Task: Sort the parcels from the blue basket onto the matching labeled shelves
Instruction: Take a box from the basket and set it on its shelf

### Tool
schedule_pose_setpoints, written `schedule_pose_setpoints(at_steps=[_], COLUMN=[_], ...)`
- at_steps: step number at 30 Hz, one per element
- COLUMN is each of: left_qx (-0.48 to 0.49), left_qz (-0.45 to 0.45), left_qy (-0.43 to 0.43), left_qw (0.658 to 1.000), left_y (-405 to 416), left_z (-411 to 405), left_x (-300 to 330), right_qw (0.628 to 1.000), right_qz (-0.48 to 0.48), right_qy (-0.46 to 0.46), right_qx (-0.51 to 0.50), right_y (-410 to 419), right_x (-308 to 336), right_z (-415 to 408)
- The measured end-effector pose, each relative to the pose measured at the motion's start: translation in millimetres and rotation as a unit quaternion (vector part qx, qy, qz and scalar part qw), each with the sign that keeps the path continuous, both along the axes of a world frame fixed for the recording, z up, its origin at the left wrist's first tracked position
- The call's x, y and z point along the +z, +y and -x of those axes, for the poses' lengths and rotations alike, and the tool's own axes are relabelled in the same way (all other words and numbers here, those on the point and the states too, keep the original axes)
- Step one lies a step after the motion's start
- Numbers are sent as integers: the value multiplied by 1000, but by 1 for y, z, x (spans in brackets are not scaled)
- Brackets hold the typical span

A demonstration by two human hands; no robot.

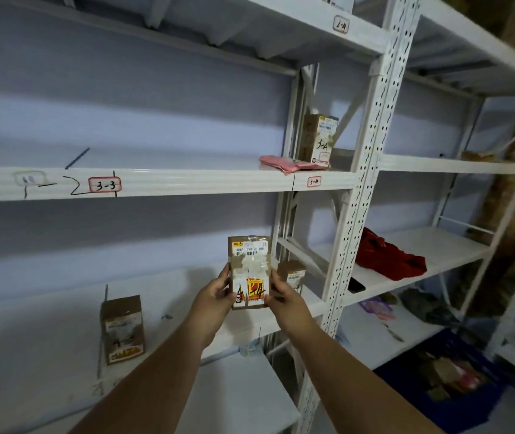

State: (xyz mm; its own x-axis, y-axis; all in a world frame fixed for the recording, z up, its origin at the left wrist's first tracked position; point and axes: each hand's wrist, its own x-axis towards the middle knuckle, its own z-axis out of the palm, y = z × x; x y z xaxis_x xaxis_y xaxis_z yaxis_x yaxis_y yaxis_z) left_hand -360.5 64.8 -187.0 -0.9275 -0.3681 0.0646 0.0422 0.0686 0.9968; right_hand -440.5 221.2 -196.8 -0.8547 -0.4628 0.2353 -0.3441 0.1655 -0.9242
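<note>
I hold a small brown cardboard parcel (249,270) upright in front of the white shelving, its label marked "4-4" in black. My left hand (217,291) grips its lower left edge and my right hand (283,291) grips its lower right edge. Just behind it a similar brown box (292,274) stands on the lower shelf (187,296). The blue basket (444,380) sits on the floor at the lower right with several parcels inside.
The shelf above carries labels "3-3" (105,185) and "3-4" (314,182); a pink bag (284,163) and a box marked 3-4 (319,140) lie there. Another brown box (123,328) stands lower left. A red bag (387,255) lies on the right unit. A perforated upright post (362,189) divides the units.
</note>
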Motion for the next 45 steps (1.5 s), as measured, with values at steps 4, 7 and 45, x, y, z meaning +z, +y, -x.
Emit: schedule_pose_setpoints(at_steps=[4,7,45], left_qx=[47,64,186], left_qz=[32,46,4], left_qy=[9,7,-153], left_qw=[998,997,970], left_y=[-1,2,47], left_z=[49,79,225], left_x=[-3,-7,-143], right_qw=[1000,999,955], right_qz=[3,10,-229], right_qy=[-14,-38,-153], right_qx=[21,26,110], right_y=[-14,-20,-7], right_x=[-11,-21,-143], right_z=[49,85,252])
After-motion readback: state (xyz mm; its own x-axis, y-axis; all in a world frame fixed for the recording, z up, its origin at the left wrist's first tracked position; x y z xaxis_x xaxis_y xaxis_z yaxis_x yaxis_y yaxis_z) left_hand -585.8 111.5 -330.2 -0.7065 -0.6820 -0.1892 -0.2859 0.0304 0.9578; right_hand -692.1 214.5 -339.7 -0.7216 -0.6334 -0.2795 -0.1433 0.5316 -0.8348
